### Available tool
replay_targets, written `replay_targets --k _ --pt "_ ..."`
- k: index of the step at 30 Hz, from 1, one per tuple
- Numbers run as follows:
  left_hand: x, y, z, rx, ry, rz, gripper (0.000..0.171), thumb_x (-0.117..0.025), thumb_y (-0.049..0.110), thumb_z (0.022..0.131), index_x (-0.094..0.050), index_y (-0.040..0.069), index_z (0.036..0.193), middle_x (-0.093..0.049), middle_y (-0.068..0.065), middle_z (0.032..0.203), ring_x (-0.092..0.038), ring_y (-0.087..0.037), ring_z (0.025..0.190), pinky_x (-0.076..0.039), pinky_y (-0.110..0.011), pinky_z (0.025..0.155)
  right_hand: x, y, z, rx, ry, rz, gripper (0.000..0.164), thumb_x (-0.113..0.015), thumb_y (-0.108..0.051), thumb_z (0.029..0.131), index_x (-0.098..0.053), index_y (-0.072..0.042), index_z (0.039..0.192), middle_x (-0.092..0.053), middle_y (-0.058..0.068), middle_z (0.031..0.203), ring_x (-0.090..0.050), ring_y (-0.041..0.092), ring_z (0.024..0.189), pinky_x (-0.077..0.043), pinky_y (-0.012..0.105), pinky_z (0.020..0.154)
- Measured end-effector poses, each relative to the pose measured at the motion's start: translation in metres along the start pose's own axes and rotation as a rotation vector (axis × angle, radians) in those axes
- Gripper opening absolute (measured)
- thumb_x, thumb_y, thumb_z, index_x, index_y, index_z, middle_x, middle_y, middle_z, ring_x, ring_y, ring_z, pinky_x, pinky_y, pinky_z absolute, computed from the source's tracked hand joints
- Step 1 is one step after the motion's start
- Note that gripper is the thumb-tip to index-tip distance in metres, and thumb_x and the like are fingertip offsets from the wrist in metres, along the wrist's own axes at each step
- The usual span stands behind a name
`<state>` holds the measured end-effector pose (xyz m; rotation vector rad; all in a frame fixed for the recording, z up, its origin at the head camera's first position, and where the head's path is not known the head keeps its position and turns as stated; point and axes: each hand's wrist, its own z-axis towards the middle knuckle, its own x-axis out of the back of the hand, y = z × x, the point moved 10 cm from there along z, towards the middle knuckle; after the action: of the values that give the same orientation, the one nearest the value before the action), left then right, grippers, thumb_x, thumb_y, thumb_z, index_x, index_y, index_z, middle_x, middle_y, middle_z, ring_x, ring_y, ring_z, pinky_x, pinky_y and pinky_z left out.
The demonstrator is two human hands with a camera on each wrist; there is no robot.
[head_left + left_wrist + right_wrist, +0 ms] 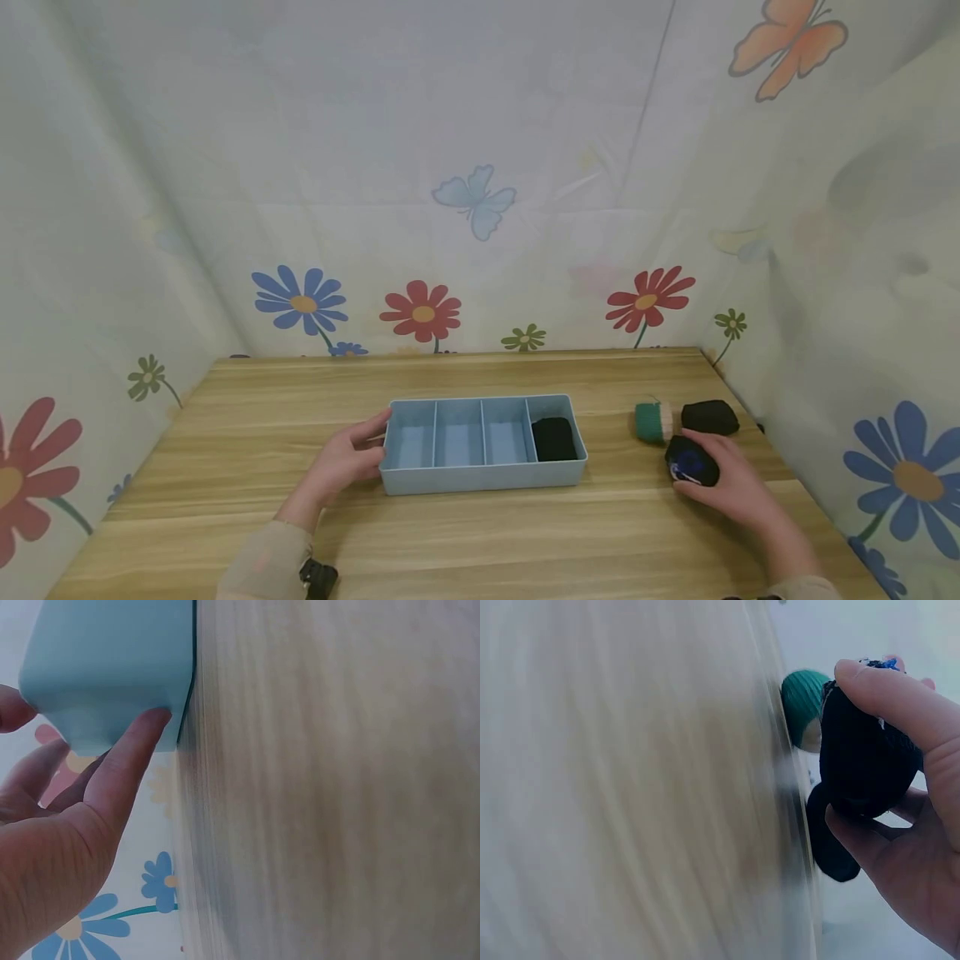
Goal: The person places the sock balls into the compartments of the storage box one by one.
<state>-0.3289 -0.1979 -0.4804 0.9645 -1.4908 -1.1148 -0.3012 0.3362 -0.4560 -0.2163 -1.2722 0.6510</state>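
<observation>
My left hand [341, 462] is at the left end of a pale blue box [480, 479] with several compartments in a row. Its fairly straight fingers touch the end wall of the box [112, 667]. In the rightmost compartment sits a rolled-up black sock [554, 439]. Over at the right, my right hand [731, 479] grips another rolled-up black sock [692, 462] with a blue and white pattern, thumb on one side and fingers on the other. The right wrist view shows this dark sock [866, 754] between thumb and fingertips.
Just behind the right hand lie a green and beige rolled-up sock [652, 422] and a plain black one [709, 417]. The wood-grain table [480, 550] meets a flower-printed curtain [480, 275] at its back and sides.
</observation>
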Motion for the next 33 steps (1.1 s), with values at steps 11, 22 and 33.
replay_targets --k 11,22,33 --pt "0.002 -0.003 0.002 0.012 0.016 0.01 0.068 -0.058 0.001 0.088 -0.039 0.009 0.152 -0.038 -0.024 0.152 -0.046 -0.043 0.131 -0.055 -0.043 0.088 -0.013 -0.02 0.012 0.044 -0.007 0.017 0.078 -0.088 -0.029 0.072 -0.054 -0.002 0.136 -0.049 0.026 0.129 -0.05 0.048 0.115 -0.045 0.064 0.086" --pt "0.003 -0.002 0.002 0.007 0.014 0.014 0.068 -0.059 0.002 0.087 -0.04 0.01 0.152 -0.038 -0.024 0.152 -0.047 -0.042 0.131 -0.056 -0.042 0.087 -0.022 -0.037 0.024 0.01 -0.047 0.051 0.079 -0.087 -0.03 0.074 -0.051 -0.006 0.14 -0.044 0.028 0.135 -0.049 0.05 0.119 -0.044 0.065 0.09" --pt "0.004 -0.001 0.001 0.011 0.015 0.02 0.068 -0.06 0.003 0.087 -0.04 0.011 0.152 -0.038 -0.025 0.152 -0.048 -0.042 0.13 -0.056 -0.042 0.087 -0.026 -0.051 0.037 0.038 -0.054 0.034 0.079 -0.086 -0.028 0.076 -0.049 -0.008 0.143 -0.045 0.024 0.136 -0.05 0.048 0.119 -0.044 0.066 0.093"
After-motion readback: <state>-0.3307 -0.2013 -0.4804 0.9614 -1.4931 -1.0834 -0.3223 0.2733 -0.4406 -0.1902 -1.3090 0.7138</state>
